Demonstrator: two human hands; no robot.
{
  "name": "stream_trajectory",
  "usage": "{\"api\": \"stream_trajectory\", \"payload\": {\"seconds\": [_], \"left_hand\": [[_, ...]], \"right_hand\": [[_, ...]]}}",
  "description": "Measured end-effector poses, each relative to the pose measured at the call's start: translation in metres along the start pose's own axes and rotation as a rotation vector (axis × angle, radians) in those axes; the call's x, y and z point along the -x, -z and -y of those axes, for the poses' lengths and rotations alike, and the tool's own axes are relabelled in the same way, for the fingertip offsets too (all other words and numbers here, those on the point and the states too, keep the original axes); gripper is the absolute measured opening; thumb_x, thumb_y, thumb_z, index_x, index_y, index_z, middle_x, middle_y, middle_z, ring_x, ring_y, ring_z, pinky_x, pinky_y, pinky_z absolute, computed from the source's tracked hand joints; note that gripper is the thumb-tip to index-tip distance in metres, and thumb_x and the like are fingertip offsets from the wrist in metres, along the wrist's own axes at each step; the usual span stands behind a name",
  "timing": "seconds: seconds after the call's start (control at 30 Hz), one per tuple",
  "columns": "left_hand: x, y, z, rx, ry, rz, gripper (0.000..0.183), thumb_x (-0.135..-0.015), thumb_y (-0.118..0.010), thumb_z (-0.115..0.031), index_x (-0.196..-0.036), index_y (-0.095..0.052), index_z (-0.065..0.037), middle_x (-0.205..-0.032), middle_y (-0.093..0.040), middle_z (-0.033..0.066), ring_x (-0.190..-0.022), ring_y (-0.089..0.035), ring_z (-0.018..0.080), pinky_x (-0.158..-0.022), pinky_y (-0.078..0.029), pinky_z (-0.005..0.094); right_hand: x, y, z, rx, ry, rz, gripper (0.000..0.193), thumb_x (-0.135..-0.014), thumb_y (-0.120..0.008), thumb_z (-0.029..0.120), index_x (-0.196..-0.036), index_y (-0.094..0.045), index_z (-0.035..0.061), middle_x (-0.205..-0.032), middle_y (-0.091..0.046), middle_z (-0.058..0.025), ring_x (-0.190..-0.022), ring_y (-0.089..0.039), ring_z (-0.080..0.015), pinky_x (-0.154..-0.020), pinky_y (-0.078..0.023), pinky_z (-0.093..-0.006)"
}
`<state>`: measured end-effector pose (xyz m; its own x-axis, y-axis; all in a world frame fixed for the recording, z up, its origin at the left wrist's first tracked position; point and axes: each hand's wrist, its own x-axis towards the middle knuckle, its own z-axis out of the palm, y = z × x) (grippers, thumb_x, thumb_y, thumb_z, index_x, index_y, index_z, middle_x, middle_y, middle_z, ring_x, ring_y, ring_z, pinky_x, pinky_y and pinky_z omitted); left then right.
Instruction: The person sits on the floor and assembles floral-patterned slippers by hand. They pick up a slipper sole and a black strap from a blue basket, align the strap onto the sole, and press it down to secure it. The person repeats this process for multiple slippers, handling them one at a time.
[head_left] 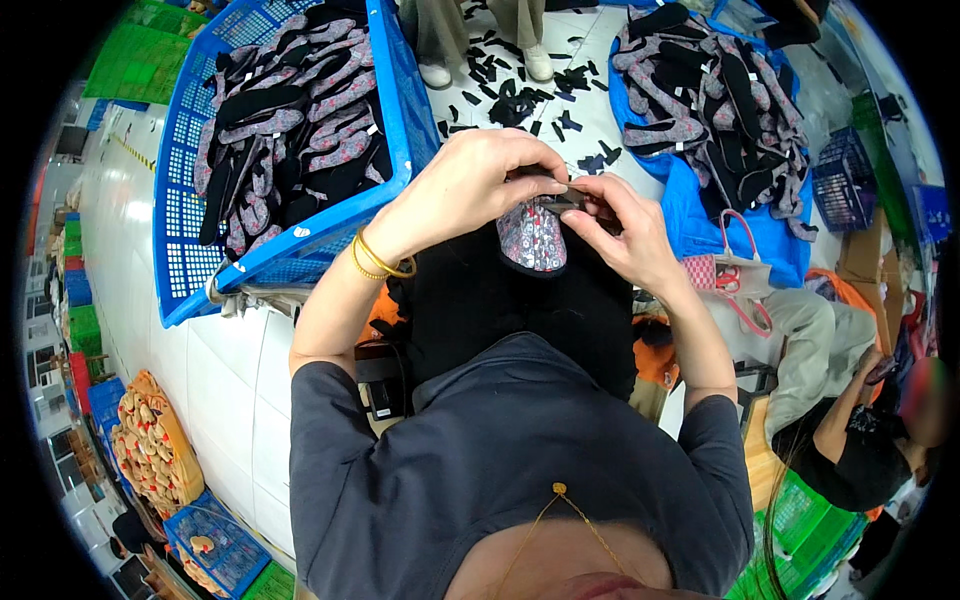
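A floral-patterned cloth slipper (533, 240) with a black edge hangs toe-down over my lap. My left hand (480, 180) is closed, its thumb and fingers pinching the slipper's upper end. Close beside it, my right hand (632, 232) is also closed, its fingers round a small dark metal tool (562, 203) that looks like snips. The tool sits right at the slipper's upper end, and the fingers hide most of it. Both hands nearly meet there.
A blue plastic basket (400, 90) full of similar slippers stands at the left. More slippers (720, 110) lie on a blue sheet at the right. Black scraps (510, 100) litter the white floor. One person (440, 30) stands ahead; another (850, 430) sits at the right.
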<state>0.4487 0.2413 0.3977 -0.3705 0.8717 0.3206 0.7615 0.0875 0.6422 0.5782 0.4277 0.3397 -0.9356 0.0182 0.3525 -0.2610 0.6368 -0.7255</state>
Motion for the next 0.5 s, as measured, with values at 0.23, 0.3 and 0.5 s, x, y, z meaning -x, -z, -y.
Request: {"api": "stream_trajectory", "payload": {"seconds": [0.23, 0.3, 0.5], "left_hand": [[-0.013, 0.004, 0.0, 0.006, -0.11, 0.101, 0.013, -0.079, -0.07, -0.009, -0.091, -0.069, -0.005, -0.087, -0.068, 0.0089, -0.082, -0.065, 0.0268, -0.074, -0.051, 0.0329], [-0.014, 0.003, 0.0, -0.032, -0.127, 0.101, 0.013, -0.079, -0.07, -0.009, -0.091, -0.068, -0.005, -0.087, -0.067, 0.0088, -0.083, -0.064, 0.0265, -0.076, -0.05, 0.0326], [-0.015, 0.001, -0.005, 0.016, -0.082, 0.117, 0.011, -0.08, -0.068, -0.008, -0.09, -0.068, -0.004, -0.086, -0.067, 0.0095, -0.084, -0.064, 0.0267, -0.077, -0.05, 0.0326]], "right_hand": [[-0.014, -0.001, 0.008, 0.077, 0.122, -0.005, 0.03, -0.08, -0.075, 0.026, -0.097, -0.063, 0.0049, -0.082, -0.064, -0.0081, -0.065, -0.064, -0.0214, -0.057, -0.049, -0.0322], [-0.015, 0.0, 0.008, 0.1, 0.127, 0.015, 0.028, -0.08, -0.074, 0.026, -0.095, -0.063, 0.0053, -0.08, -0.064, -0.0083, -0.065, -0.064, -0.0224, -0.057, -0.049, -0.0326], [-0.013, 0.002, 0.001, 0.107, 0.122, 0.055, 0.025, -0.081, -0.074, 0.025, -0.092, -0.064, 0.0051, -0.078, -0.065, -0.0097, -0.066, -0.064, -0.0238, -0.057, -0.049, -0.0327]]}}
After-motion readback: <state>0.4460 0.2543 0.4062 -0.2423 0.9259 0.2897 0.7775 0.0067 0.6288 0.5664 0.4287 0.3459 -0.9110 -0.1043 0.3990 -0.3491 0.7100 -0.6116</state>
